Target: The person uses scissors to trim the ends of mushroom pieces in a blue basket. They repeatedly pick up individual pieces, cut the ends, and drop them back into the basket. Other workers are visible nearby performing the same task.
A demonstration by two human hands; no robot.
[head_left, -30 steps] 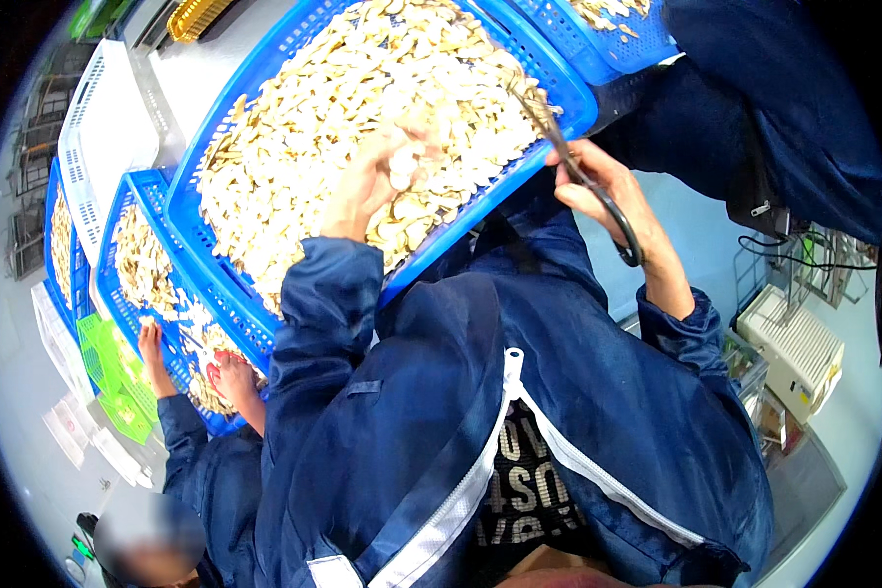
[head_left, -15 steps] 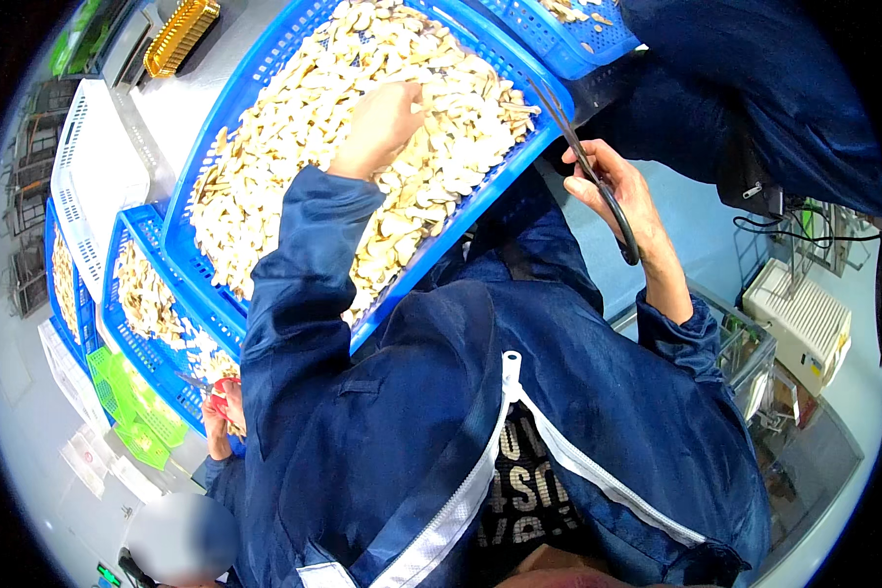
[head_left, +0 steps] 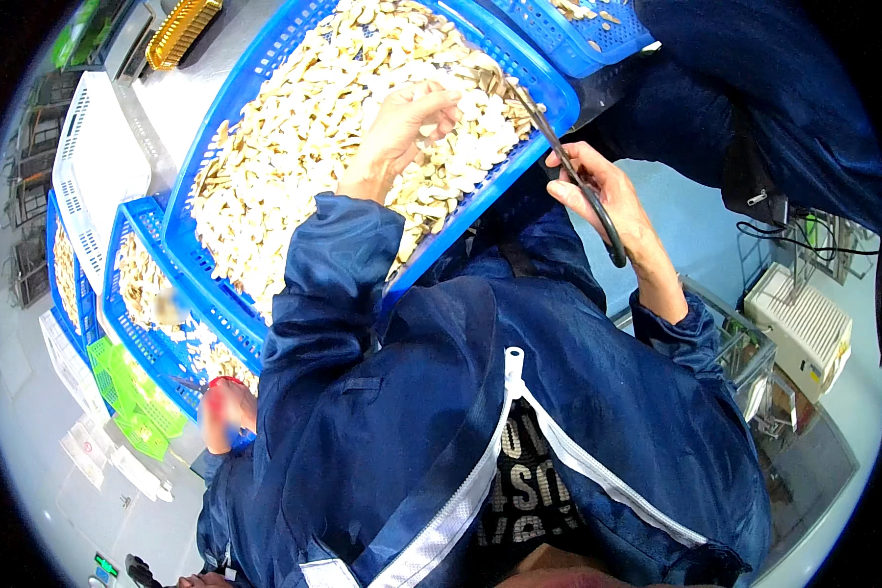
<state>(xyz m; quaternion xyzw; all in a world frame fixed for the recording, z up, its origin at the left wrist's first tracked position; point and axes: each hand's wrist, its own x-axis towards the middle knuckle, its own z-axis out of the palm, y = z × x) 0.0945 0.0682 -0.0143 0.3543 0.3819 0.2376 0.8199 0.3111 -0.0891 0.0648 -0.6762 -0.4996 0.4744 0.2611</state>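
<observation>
A large blue perforated tray (head_left: 547, 90) is spread with pale, sliced dried pieces, perhaps mushroom (head_left: 284, 176). Over these, my left hand (head_left: 400, 137) has its fingers curled together; whatever they hold is too small to tell from the pieces behind. Near the tray’s right edge, my right hand (head_left: 603, 201) grips long black-handled scissors (head_left: 612, 233), whose blades reach up and left over the tray, close to my left fingertips.
A co-worker’s hand (head_left: 227, 416) with red-handled scissors is at lower left among other blue trays (head_left: 122, 240). A white crate (head_left: 98, 147), green basket (head_left: 132, 412) and yellow basket (head_left: 176, 34) stand left. Another dark-clothed person (head_left: 774, 118) is at upper right.
My left hand has risen over the pieces, then shifted right toward the blades. My right hand and scissors have moved slightly. The co-worker at left has shifted lower.
</observation>
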